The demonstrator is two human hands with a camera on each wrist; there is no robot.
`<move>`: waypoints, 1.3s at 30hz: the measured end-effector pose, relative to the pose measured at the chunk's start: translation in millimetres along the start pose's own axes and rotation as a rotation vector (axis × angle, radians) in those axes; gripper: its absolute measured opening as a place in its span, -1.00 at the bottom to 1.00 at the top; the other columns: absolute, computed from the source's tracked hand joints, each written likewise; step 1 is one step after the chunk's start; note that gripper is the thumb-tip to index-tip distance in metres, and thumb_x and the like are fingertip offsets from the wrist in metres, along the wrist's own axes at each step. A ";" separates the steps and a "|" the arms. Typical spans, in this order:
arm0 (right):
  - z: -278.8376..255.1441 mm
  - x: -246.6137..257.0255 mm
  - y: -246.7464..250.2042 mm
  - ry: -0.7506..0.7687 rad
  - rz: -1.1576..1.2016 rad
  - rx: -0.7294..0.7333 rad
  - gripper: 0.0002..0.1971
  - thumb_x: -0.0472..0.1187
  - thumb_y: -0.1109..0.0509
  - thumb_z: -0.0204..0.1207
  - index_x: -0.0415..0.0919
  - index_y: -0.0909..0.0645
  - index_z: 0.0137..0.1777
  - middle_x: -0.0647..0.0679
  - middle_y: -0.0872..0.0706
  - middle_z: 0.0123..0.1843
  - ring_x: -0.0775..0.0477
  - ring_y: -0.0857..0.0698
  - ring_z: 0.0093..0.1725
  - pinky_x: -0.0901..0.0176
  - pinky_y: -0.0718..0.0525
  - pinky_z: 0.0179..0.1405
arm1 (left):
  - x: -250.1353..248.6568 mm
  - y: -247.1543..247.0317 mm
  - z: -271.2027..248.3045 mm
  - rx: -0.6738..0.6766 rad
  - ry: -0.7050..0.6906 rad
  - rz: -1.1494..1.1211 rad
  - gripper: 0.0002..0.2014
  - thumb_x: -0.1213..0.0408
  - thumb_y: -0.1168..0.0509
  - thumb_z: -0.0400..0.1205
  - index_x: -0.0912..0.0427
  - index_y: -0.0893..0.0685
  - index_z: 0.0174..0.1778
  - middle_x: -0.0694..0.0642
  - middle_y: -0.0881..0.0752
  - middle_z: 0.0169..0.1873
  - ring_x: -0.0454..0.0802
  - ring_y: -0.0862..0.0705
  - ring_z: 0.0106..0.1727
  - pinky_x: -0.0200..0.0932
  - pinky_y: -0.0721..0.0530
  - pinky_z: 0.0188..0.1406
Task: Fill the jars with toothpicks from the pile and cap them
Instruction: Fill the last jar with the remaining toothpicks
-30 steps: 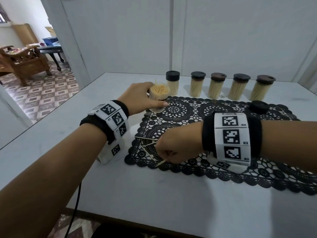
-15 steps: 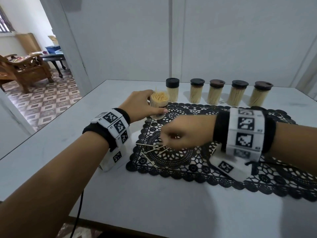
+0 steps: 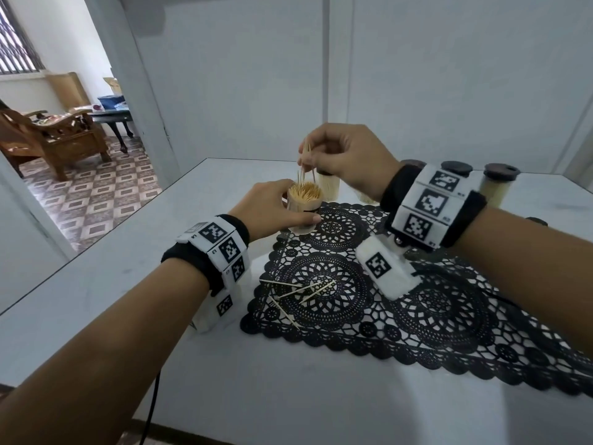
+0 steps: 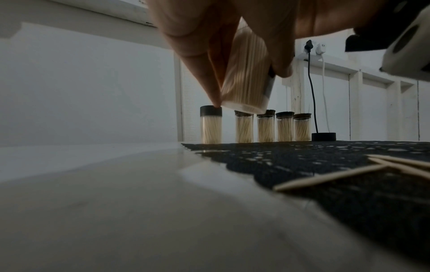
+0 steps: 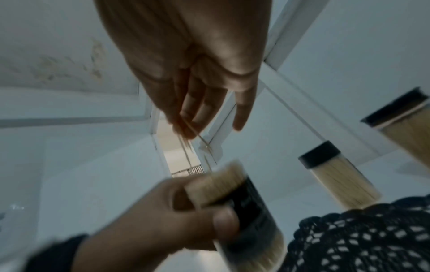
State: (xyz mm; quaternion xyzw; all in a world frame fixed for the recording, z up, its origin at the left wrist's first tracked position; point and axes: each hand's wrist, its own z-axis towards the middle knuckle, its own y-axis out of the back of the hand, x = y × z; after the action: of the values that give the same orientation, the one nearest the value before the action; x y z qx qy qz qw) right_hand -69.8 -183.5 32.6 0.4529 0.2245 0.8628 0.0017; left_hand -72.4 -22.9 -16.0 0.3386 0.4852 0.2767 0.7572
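Left hand (image 3: 272, 208) grips the packed open jar (image 3: 304, 209) tilted at the lace mat's (image 3: 433, 316) far-left corner, right hand (image 3: 346, 155) pinches toothpicks (image 3: 306, 162) above it; jar so full they could jam, splay, spill onto the tabletop (image 3: 288, 396).

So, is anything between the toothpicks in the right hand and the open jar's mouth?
Nothing visible. The right hand pinches a few toothpicks directly above the uncapped jar, which the left hand grips. The jar already looks packed nearly full.
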 end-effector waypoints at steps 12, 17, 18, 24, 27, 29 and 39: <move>-11.6 -29.0 -15.1 0.152 -0.452 -0.064 -0.75 -0.26 -0.36 0.54 -0.15 -0.70 0.19 -0.08 -0.74 0.00 -0.05 -0.64 0.04 0.35 -0.46 0.09 | 0.3 -0.3 1.0 -0.008 0.008 -0.079 -0.74 0.01 -0.52 0.39 -0.08 -0.60 -0.15 -0.16 -0.68 -0.24 -0.34 -0.60 -0.23 -0.62 -0.47 -0.32; -14.5 -36.6 -15.8 0.177 -0.625 0.124 -0.52 -0.02 -0.09 0.52 -0.14 -0.57 0.37 -0.08 -0.39 0.53 -0.12 -0.39 0.43 0.02 -0.30 0.43 | -1.5 0.7 -1.3 -0.017 -0.001 -0.116 -0.80 0.09 -0.50 0.42 -0.15 -0.57 -0.23 -0.18 -0.65 -0.32 -0.50 -0.55 -0.40 -0.59 -0.45 -0.37; -15.6 -35.7 -14.4 0.166 -0.644 0.165 -0.48 -0.01 -0.04 0.51 -0.13 -0.51 0.42 -0.05 -0.34 0.56 -0.10 -0.33 0.50 -0.04 -0.25 0.49 | -1.7 1.1 -1.4 -0.018 -0.002 -0.107 -0.80 0.09 -0.50 0.42 -0.16 -0.56 -0.24 -0.20 -0.65 -0.32 -0.52 -0.55 -0.39 -0.60 -0.44 -0.36; -17.5 -31.8 -4.5 0.134 -0.616 0.162 -0.45 -0.01 0.03 0.51 -0.11 -0.46 0.46 -0.04 -0.37 0.55 -0.05 -0.29 0.54 -0.05 -0.20 0.54 | 0.5 -0.4 0.5 -0.032 0.007 -0.065 -0.71 0.02 -0.52 0.39 -0.03 -0.63 -0.06 -0.14 -0.70 -0.21 -0.30 -0.62 -0.19 -0.54 -0.50 -0.26; -22.4 -34.3 -6.6 0.276 -0.730 0.166 -0.48 0.03 0.00 0.51 -0.12 -0.66 0.27 -0.10 -0.55 0.42 -0.21 -0.48 0.40 -0.34 -0.43 0.29 | 1.7 -0.9 0.9 -0.040 0.016 -0.072 -0.70 0.03 -0.52 0.38 0.00 -0.67 -0.04 -0.09 -0.73 -0.16 -0.21 -0.65 -0.11 -0.36 -0.56 -0.10; -22.0 -35.5 -3.8 0.361 -0.722 0.113 -0.56 -0.05 -0.09 0.52 -0.21 -0.74 0.10 -0.12 -0.69 0.21 -0.23 -0.61 0.23 -0.30 -0.55 0.14 | 1.8 -1.1 0.9 -0.031 0.020 -0.071 -0.71 0.03 -0.53 0.37 -0.01 -0.67 -0.06 -0.07 -0.74 -0.14 -0.19 -0.66 -0.10 -0.33 -0.58 -0.08; -19.9 -18.4 -1.3 0.280 -0.734 0.110 -0.68 -0.32 -0.25 0.61 -0.27 -0.55 0.35 -0.20 -0.66 0.29 -0.14 -0.66 0.18 0.17 -0.44 0.28 | 1.9 -0.5 1.1 -0.027 -0.010 -0.043 -0.62 -0.04 -0.53 0.37 -0.01 -0.64 0.02 -0.08 -0.73 -0.12 -0.24 -0.63 -0.13 -0.57 -0.49 -0.20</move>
State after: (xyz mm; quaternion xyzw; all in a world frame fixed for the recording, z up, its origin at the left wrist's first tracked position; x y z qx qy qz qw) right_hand -74.8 -193.9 8.1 0.2200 0.4152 0.8451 0.2550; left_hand -70.7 -22.1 -17.1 0.3192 0.4848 0.2649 0.7700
